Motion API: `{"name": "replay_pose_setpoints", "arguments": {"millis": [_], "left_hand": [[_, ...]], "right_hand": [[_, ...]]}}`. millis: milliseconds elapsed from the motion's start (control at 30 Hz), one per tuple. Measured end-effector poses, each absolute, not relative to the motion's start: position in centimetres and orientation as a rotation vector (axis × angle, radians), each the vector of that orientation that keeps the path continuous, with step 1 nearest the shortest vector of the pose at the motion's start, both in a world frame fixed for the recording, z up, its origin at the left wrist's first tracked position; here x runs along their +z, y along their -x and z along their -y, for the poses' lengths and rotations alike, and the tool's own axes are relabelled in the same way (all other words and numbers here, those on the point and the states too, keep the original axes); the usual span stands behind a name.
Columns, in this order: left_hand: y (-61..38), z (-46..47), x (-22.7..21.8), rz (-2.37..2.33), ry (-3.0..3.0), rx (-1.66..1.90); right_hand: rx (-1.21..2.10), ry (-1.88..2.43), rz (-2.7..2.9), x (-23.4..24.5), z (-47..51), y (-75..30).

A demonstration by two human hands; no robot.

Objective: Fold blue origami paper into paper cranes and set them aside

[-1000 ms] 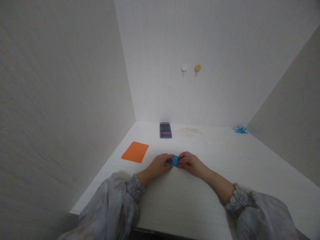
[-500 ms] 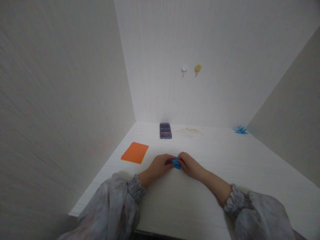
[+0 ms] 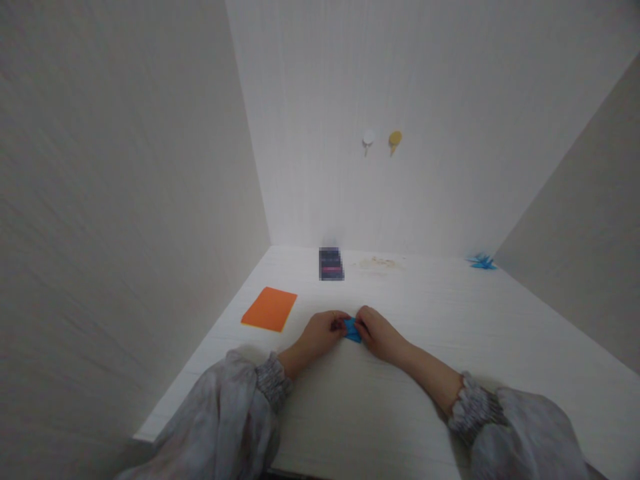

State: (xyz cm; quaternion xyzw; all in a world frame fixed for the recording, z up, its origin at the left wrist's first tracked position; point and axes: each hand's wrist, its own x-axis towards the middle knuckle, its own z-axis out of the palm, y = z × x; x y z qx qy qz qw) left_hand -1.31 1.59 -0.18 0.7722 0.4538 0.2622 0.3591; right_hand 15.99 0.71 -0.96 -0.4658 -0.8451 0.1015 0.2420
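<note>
Head view: left hand [image 3: 324, 332] and right hand [image 3: 379, 335] are pinching blue paper [image 3: 353, 331], seemingly folding it and likely needing firm pressure next.

We can't read the folds on the blue paper [image 3: 353, 330]; left hand [image 3: 325, 332] and right hand [image 3: 381, 335] hide its ends. Dark object [image 3: 331, 264] pixelated, we can't identify it. Corner blue bits [image 3: 483, 263] too small. Sleeves [image 3: 225, 413] cut off below.

No legible text or numbers.
</note>
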Motion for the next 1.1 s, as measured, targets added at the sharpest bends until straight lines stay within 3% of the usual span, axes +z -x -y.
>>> {"name": "replay_pose_setpoints", "arguments": {"millis": [1100], "left_hand": [[1.64,-2.01,-0.19,-1.137,-1.913,0.644]], "right_hand": [[0.221,1.306,2.290,-1.37,-0.66,-15.65]]}}
